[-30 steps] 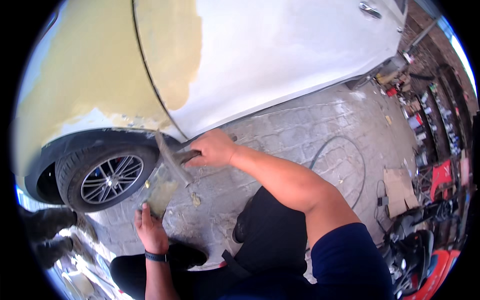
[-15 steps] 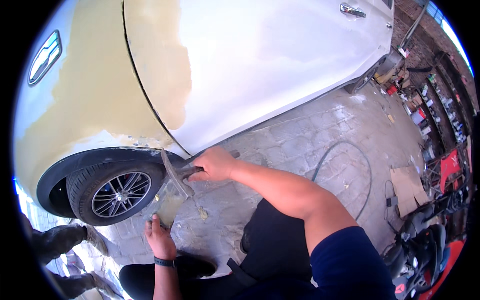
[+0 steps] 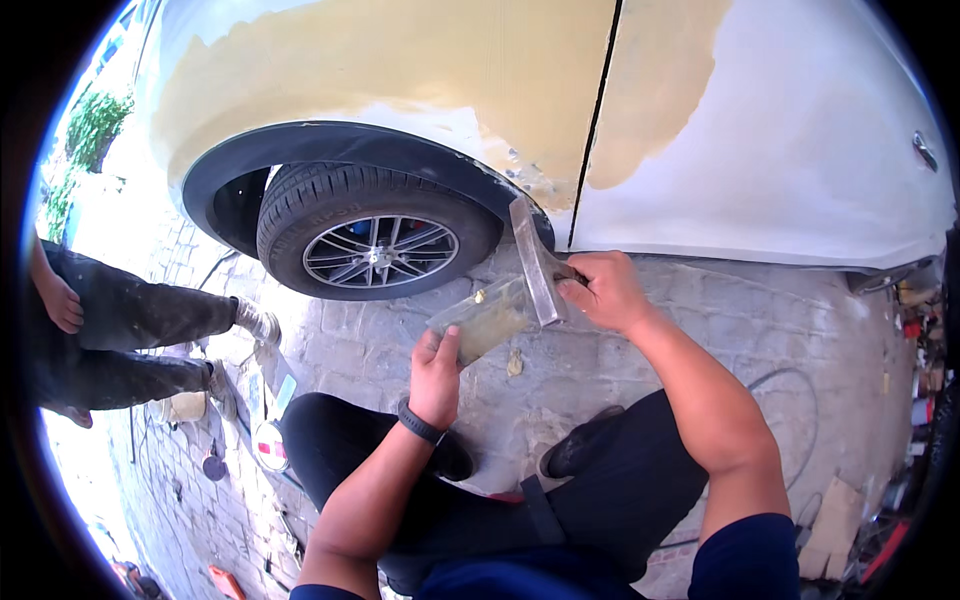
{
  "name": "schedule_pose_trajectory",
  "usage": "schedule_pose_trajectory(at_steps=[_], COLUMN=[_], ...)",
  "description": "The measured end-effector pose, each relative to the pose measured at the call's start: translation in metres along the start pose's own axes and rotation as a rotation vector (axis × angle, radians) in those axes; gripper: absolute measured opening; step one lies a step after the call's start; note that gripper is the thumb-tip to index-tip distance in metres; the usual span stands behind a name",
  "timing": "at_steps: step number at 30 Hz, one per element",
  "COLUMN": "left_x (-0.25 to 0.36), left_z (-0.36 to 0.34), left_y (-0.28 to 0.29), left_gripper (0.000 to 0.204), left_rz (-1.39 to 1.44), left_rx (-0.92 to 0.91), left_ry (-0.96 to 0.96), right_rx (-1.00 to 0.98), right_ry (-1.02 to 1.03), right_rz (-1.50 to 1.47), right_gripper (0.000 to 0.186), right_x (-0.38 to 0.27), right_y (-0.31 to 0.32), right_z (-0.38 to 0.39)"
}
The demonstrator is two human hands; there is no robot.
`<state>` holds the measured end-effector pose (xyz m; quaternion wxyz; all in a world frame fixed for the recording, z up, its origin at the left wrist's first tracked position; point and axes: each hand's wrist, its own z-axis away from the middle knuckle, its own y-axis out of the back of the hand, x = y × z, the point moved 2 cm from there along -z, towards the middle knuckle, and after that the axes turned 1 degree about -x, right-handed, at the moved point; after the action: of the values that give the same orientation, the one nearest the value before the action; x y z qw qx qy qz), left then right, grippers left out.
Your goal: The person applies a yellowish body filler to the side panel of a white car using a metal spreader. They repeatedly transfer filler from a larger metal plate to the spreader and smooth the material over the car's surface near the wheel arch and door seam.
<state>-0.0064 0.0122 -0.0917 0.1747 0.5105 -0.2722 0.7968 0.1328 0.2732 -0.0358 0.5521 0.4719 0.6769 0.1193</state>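
My right hand [image 3: 607, 290] is closed round the handle of a wide-bladed putty knife [image 3: 538, 270], its long grey blade tilted and its lower end by the right edge of a flat board. Whether blade and board touch I cannot tell. Between thumb and fingers my left hand [image 3: 437, 378] grips that board [image 3: 492, 325], a see-through rectangle smeared with yellowish putty. Ahead of both hands stands a white car whose fender [image 3: 380, 60] bears a broad tan putty coat; another tan patch [image 3: 655, 95] covers the door's front edge. Small bare, chipped spots show above the wheel arch.
The car's front wheel [image 3: 380, 250] and black arch trim [image 3: 330, 137] lie just beyond my hands. At left stands another person in dark trousers [image 3: 150, 305]. A hose [image 3: 815, 420] and cardboard [image 3: 832, 525] lie on the paving at right. A yellowish lump [image 3: 515, 362] sits below the board.
The view has swung left, so the wheel and the other person show more fully. My hands keep hold of the putty knife and board, the board now more level beside the blade.
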Motion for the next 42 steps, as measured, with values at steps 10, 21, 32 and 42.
schedule_pose_trajectory(at_steps=[10, 21, 32, 42], left_x=[0.0, -0.021, -0.013, -0.019], left_z=[-0.004, -0.011, -0.013, -0.014], left_y=[-0.011, 0.011, 0.009, -0.003], left_gripper=[0.029, 0.022, 0.026, 0.031], left_rz=[0.014, -0.098, -0.102, -0.334], left_rx=[0.054, -0.045, -0.008, 0.015], left_ry=[-0.01, -0.003, -0.044, -0.343], right_rx=[0.091, 0.172, 0.036, 0.016], right_ry=[0.236, 0.1, 0.162, 0.181], right_rz=[0.098, 0.176, 0.247, 0.019], right_gripper=[0.064, 0.062, 0.052, 0.051], right_x=[-0.017, 0.007, -0.001, 0.022], right_y=[0.001, 0.008, -0.004, 0.012], right_z=[-0.002, 0.004, -0.007, 0.052])
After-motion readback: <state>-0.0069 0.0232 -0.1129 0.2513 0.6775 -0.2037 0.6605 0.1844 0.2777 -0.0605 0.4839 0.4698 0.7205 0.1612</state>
